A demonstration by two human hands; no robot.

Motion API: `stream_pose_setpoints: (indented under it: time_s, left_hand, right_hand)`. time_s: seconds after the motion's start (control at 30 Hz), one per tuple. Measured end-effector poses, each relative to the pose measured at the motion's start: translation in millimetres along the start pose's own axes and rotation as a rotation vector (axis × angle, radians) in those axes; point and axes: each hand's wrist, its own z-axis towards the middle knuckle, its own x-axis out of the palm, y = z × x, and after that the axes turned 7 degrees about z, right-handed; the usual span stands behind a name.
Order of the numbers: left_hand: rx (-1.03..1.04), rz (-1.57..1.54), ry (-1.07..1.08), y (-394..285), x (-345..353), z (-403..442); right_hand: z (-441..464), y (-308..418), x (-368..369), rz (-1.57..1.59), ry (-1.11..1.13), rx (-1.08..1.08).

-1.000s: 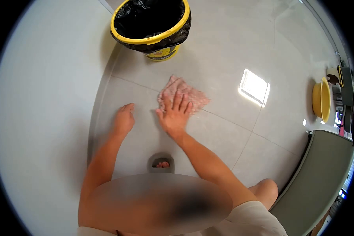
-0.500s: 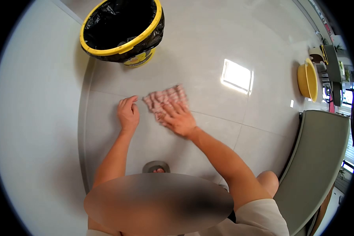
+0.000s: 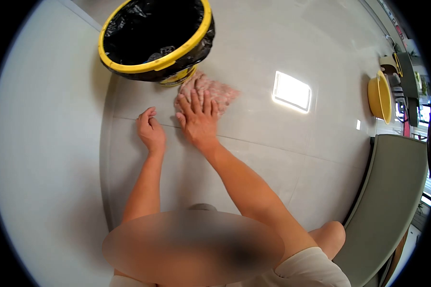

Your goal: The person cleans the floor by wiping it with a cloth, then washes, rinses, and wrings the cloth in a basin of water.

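Note:
A pink checked cloth (image 3: 220,93) lies rumpled on the grey tiled floor, just below the bin's base. My right hand (image 3: 200,122) presses down on it with flat, spread fingers, covering its lower left part. To the left, my left hand (image 3: 151,131) hovers over or rests on the floor near the wall; which one I cannot tell. Its fingers curl loosely inward, and nothing shows in them. A yellow-rimmed bin (image 3: 170,61) with a black liner stands just beyond both hands.
A white wall (image 3: 48,143) runs down the left side, meeting the floor at a grey skirting. At the right stand a grey-green padded seat (image 3: 388,191) and, farther back, a yellow basin (image 3: 379,98). A bright reflection lies on the tiles.
My right hand has pushed the cloth forward and a little left, up to the bin's base. My left hand has shifted slightly left. The view has moved a little.

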Motion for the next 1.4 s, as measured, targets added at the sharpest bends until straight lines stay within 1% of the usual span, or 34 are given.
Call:
stream_pose_setpoints:
  time_s: [0.03, 0.1, 0.13, 0.2, 0.27, 0.3, 0.4, 0.53, 0.57, 0.63, 0.67, 0.7, 0.8, 0.83, 0.87, 0.93, 0.97, 1.03, 1.1, 1.13, 1.17, 1.23, 1.27, 1.33, 1.37, 1.4]
  left_hand:
    - [-0.016, 0.008, -0.025, 7, 0, 4]
    - [-0.048, 0.003, -0.063, 25, 6, 12]
    - [-0.03, 0.018, -0.053, 29, 10, 14]
    - [0.003, 0.046, -0.037, 31, 13, 16]
    - [0.05, 0.005, 0.004, 24, 17, 13]
    - [0.082, -0.016, 0.032, 19, 19, 9]
    - [0.323, -0.028, 0.212, -3, 18, -9]
    - [0.429, -0.099, 0.354, -48, 39, -44]
    - [0.448, -0.114, 0.368, -61, 46, -52]
    - [0.493, -0.129, 0.402, -80, 60, -63]
    - [0.485, -0.106, 0.429, -87, 65, -65]
    - [0.478, -0.089, 0.453, -96, 71, -67]
    - [0.524, -0.041, 0.519, -134, 93, -58]
    - [0.542, -0.017, 0.544, -148, 97, -53]
    - [0.481, -0.027, 0.599, -163, 104, -50]
    - [0.359, -0.044, 0.698, -197, 123, -40]
    - [0.22, -0.077, 0.706, -214, 137, -36]
    - [-0.058, -0.16, 0.726, -252, 167, -38]
    - [-0.32, -0.312, 0.905, -313, 183, -40]
    - [-0.445, -0.394, 0.989, -350, 193, -39]
    - [-0.516, -0.452, 1.088, -387, 203, -44]
    - [-0.635, -0.624, 1.161, -467, 222, -60]
    - [-0.694, -0.705, 1.215, -502, 235, -71]
    - [-0.605, -0.793, 1.246, -559, 267, -88]
    - [-0.555, -0.815, 1.274, -587, 285, -96]
    - [-0.518, -0.828, 1.296, -610, 302, -105]
  right_hand:
    - [0, 15, 4, 0.022, 0.036, 0.022]
    - [-6, 32, 13, 0.04, 0.068, -0.072]
    - [-8, 34, 13, 0.04, 0.083, -0.112]
    - [-12, 23, 10, 0.016, 0.089, -0.248]
    - [-21, -10, -6, 0.049, 0.127, -0.407]
    - [-27, -24, -22, 0.072, 0.146, -0.404]
    - [-41, -60, -65, -0.013, 0.18, -0.307]
    - [-38, -107, -86, -0.058, 0.175, -0.268]
    - [-29, -114, -93, -0.077, 0.13, -0.307]
    - [-19, -139, -102, -0.155, 0.276, -0.239]
    - [-12, -154, -109, -0.196, 0.342, -0.203]
    - [-5, -175, -112, -0.171, 0.36, -0.245]
    - [13, -222, -116, -0.036, 0.328, -0.135]
    - [23, -233, -111, -0.007, 0.183, -0.169]
    - [41, -238, -131, 0.397, 0.359, 0.167]
    - [81, -246, -198, 1.196, 0.716, 0.842]
    - [89, -263, -220, 1.451, 0.799, 0.811]
    - [106, -285, -272, 1.484, 0.83, 0.793]
    - [122, -320, -323, 1.518, 0.865, 0.809]
    - [129, -337, -346, 1.528, 0.844, 0.795]
    - [134, -355, -370, 1.535, 0.821, 0.781]
    - [141, -387, -425, 1.587, 0.777, 0.778]
    - [138, -411, -435, 1.675, 0.692, 0.771]
    - [128, -462, -439, 1.848, 0.484, 0.76]
    - [122, -482, -467, 1.849, 0.418, 0.749]
    - [113, -517, -480, 1.916, 0.386, 0.714]
